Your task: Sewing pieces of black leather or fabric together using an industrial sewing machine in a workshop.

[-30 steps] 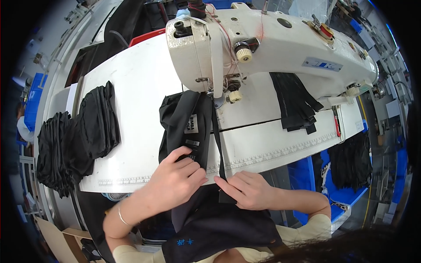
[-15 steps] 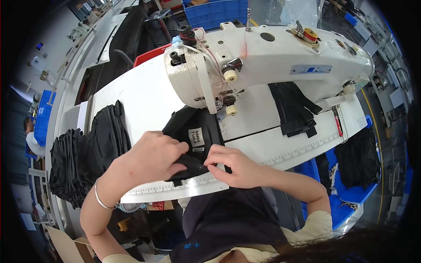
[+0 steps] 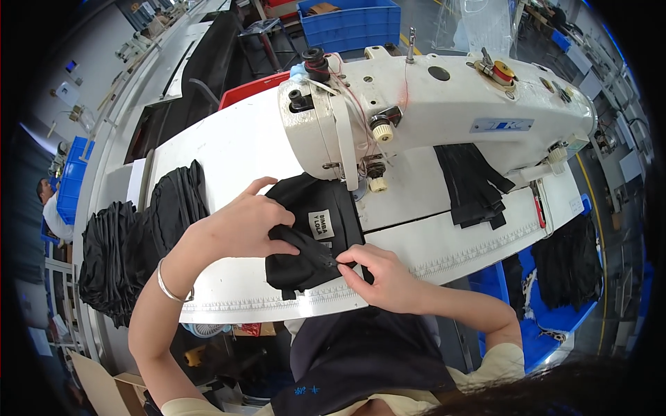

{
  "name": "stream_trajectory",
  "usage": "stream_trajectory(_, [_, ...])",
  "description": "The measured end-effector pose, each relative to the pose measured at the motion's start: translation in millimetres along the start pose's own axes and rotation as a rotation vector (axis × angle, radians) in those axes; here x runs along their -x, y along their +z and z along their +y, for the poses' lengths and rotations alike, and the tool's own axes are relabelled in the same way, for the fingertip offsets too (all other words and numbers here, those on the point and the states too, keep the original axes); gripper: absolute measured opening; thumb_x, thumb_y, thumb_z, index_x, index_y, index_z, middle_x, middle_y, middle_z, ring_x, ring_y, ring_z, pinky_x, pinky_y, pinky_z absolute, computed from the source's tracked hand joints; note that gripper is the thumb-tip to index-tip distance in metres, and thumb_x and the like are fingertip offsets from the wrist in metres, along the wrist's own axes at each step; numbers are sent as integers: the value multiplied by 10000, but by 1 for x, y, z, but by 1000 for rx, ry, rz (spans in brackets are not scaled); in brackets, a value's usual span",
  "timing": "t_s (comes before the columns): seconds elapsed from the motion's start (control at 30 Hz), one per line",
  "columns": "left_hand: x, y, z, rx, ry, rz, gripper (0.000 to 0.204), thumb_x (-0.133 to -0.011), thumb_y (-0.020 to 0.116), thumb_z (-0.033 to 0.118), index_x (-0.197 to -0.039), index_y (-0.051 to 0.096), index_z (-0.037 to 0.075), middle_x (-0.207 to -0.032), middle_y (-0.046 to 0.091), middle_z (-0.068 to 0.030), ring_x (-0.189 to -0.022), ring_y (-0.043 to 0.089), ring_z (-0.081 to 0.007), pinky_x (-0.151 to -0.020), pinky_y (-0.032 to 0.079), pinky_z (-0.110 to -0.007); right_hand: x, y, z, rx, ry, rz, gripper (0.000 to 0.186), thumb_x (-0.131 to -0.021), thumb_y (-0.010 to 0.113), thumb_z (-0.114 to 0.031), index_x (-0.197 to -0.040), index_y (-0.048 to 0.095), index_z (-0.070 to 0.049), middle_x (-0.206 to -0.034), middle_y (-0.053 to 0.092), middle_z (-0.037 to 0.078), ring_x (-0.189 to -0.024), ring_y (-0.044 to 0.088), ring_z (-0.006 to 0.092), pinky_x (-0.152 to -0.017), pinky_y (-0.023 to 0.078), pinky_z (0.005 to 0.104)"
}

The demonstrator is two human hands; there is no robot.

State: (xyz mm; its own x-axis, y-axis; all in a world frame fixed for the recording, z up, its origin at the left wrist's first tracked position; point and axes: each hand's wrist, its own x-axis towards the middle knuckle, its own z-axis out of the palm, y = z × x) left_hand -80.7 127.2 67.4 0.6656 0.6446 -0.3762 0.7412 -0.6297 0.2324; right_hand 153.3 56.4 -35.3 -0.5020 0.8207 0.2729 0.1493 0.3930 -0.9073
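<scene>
A black fabric piece [image 3: 298,197] with a small white label [image 3: 321,224] lies on the white table under the head of the white sewing machine [image 3: 444,97]. My left hand [image 3: 243,225] pinches a folded layer of it between thumb and fingers, left of the label. Below the label, my right hand [image 3: 378,276] closes thumb and forefinger on the fabric's edge near its lower right. The machine's needle area sits just beyond the piece's upper right; the needle itself cannot be made out.
Stacked black fabric pieces [image 3: 114,256] lie at the table's left. More black strips [image 3: 472,184] rest under the machine arm, near a red-handled tool [image 3: 538,204]. A ruler strip [image 3: 479,251] runs along the front edge. A blue bin [image 3: 548,326] holds fabric at lower right.
My left hand has lifted and folded a layer of the fabric, its fingers opening wider around it. My right hand keeps its pinch. The whole view has shifted slightly.
</scene>
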Motion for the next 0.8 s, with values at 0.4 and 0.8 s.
stream_trajectory(0.4, [-9,-7,-2,293,-26,157,461,-662,825,383,-915,610,63,-952,487,-70,-986,482,-236,-1003,320,-408,7,-2,8,-135,167,6,140,-851,641,-77,-972,617,-12,-818,643,79,-745,602,188,-639,454,296])
stream_trajectory(0.8, [2,-1,35,58,279,346,66,-782,683,94,-812,666,37,-811,596,-55,-822,597,-242,-1009,375,-438,7,-1,6,-69,-43,109,136,-829,657,-72,-950,634,-15,-849,644,91,-831,573,253,-769,449,340])
